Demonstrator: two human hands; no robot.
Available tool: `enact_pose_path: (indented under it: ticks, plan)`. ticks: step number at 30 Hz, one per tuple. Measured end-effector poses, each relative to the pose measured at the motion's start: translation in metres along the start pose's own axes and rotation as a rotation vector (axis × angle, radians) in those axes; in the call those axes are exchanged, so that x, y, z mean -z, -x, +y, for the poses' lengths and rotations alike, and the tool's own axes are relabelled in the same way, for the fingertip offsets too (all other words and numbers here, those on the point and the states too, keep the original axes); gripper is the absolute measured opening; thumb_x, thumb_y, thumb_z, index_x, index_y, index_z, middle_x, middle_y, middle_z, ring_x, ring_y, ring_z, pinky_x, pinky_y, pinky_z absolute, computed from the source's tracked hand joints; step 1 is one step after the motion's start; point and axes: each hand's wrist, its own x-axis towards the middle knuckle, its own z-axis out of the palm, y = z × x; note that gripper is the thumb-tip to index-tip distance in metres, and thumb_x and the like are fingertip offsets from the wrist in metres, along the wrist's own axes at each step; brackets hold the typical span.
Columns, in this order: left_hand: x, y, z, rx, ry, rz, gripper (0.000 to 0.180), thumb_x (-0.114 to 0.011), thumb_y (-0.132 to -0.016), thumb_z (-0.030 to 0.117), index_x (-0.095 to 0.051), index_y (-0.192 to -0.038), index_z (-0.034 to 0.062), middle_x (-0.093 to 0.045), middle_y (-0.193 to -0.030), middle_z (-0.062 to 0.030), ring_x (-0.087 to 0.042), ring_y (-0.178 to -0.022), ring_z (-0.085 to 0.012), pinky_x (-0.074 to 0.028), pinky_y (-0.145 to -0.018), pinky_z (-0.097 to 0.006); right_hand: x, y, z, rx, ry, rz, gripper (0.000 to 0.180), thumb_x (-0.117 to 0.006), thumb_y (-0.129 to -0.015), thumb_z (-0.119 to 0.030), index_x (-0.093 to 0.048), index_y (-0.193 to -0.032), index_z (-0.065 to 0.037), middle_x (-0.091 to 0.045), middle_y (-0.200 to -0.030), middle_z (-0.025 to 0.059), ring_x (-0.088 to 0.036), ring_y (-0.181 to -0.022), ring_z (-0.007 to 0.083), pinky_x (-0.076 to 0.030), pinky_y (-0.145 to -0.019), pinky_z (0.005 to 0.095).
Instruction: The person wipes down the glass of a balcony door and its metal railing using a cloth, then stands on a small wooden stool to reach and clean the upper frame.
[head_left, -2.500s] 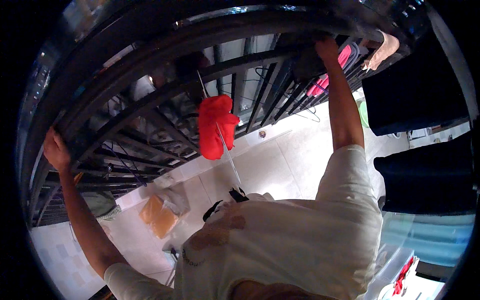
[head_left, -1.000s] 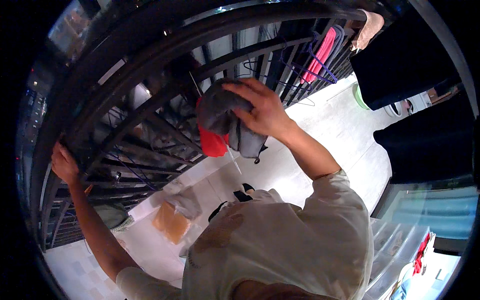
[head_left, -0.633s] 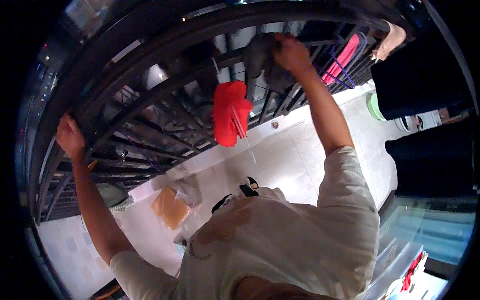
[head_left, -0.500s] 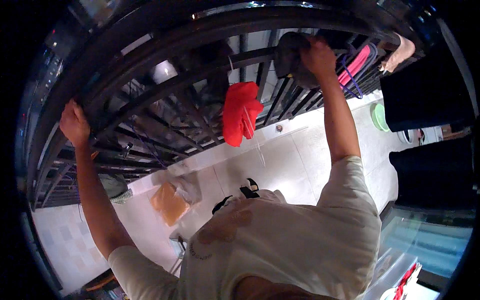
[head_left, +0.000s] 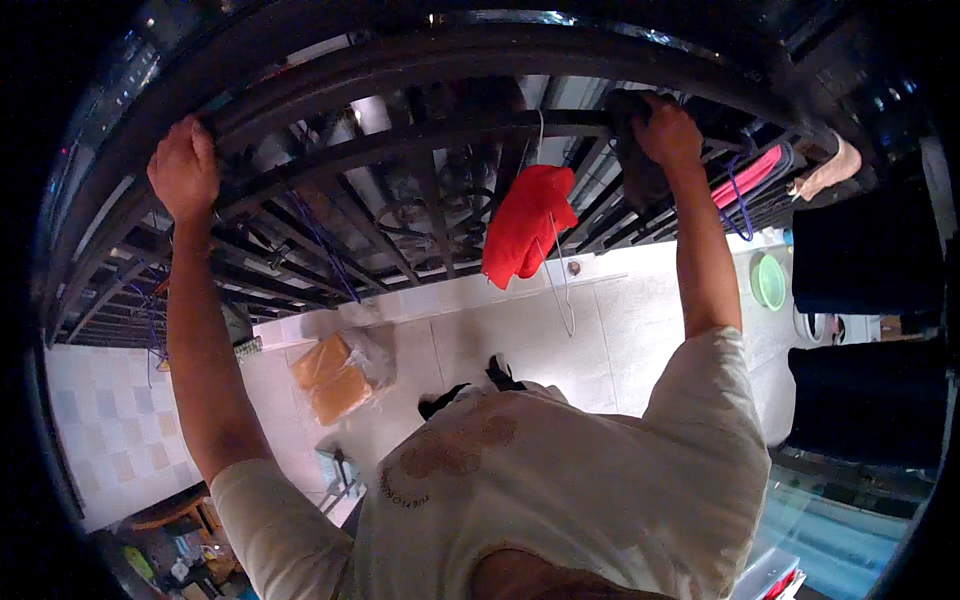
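Observation:
At the far left, my left hand [head_left: 187,172] is closed around the dark metal railing [head_left: 400,145]. My right hand [head_left: 668,133] grips a dark piece of cloth [head_left: 640,165] at an inner rail on the right; its exact kind is hard to make out in the low light. Between my hands hangs a bright red cloth [head_left: 528,225], with a thin white wire hanger [head_left: 562,285] dangling from it. To the right of my right hand, a purple hanger [head_left: 738,200] and a pink and dark item [head_left: 748,177] hang on the bars.
A beige cloth [head_left: 832,168] lies over the railing's right end. Dark garments [head_left: 870,260] hang at the right. On the tiled floor [head_left: 600,340] are a plastic-wrapped orange-brown package [head_left: 333,380] and a green basin [head_left: 768,281]. Purple hangers [head_left: 325,250] hang at the left.
The view has shifted, so the railing and red cloth appear farther right. The dark cloth at my right hand now hangs narrower and lower. My left hand stays on the railing.

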Motion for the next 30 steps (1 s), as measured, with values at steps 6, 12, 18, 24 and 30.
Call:
enact_pose_path:
  ticks: [6, 12, 18, 24, 30]
  plan:
    - [-0.003, 0.002, -0.002, 0.026, -0.019, 0.004, 0.03, -0.04, -0.09, 0.031, -0.063, -0.097, 0.0129, -0.063, -0.09, -0.0083, -0.059, -0.085, -0.0296, -0.044, -0.076, -0.042, -0.013, 0.016, -0.077, 0.27, -0.206, 0.174, 0.042, -0.063, -0.073, -0.029, -0.058, -0.114, -0.021, -0.061, -0.103, 0.0159, -0.06, -0.092, 0.0349, -0.051, -0.075, 0.0448]
    - [-0.003, 0.004, -0.003, 0.063, -0.038, 0.001, 0.029, -0.041, -0.089, 0.033, -0.063, -0.096, 0.0142, -0.063, -0.09, -0.0061, -0.059, -0.088, -0.027, -0.043, -0.08, -0.042, 0.003, 0.01, -0.022, -0.059, 0.007, 0.06, 0.035, -0.061, -0.076, -0.024, -0.059, -0.11, -0.016, -0.058, -0.108, 0.0159, -0.06, -0.092, 0.0348, -0.051, -0.076, 0.0438]
    - [0.006, 0.006, 0.007, 0.08, -0.032, 0.015, 0.028, -0.042, -0.089, 0.033, -0.063, -0.095, 0.0164, -0.062, -0.088, -0.0027, -0.059, -0.086, -0.0244, -0.042, -0.082, -0.043, 0.057, 0.047, -0.119, 0.407, -0.218, 0.367, 0.038, -0.063, -0.073, -0.018, -0.059, -0.111, -0.019, -0.057, -0.109, 0.0136, -0.059, -0.094, 0.0333, -0.051, -0.074, 0.0398]
    - [0.0, 0.003, 0.003, 0.092, -0.023, 0.024, 0.026, -0.043, -0.088, 0.034, -0.063, -0.094, 0.0181, -0.062, -0.087, -0.001, -0.059, -0.088, -0.0228, -0.041, -0.083, -0.044, 0.018, 0.039, -0.181, 0.324, -0.013, 0.184, 0.037, -0.064, -0.073, -0.019, -0.058, -0.109, -0.016, -0.055, -0.102, 0.0138, -0.061, -0.085, 0.0351, -0.052, -0.069, 0.041]
    - [0.004, 0.007, 0.005, 0.08, -0.03, 0.035, 0.029, -0.041, -0.089, 0.035, -0.062, -0.098, 0.0178, -0.062, -0.089, -0.0019, -0.059, -0.089, -0.0246, -0.041, -0.083, -0.044, -0.007, 0.027, -0.197, 0.23, -0.111, 0.016, 0.036, -0.058, -0.078, -0.026, -0.056, -0.111, -0.012, -0.056, -0.104, 0.0179, -0.06, -0.089, 0.0389, -0.05, -0.076, 0.0468]
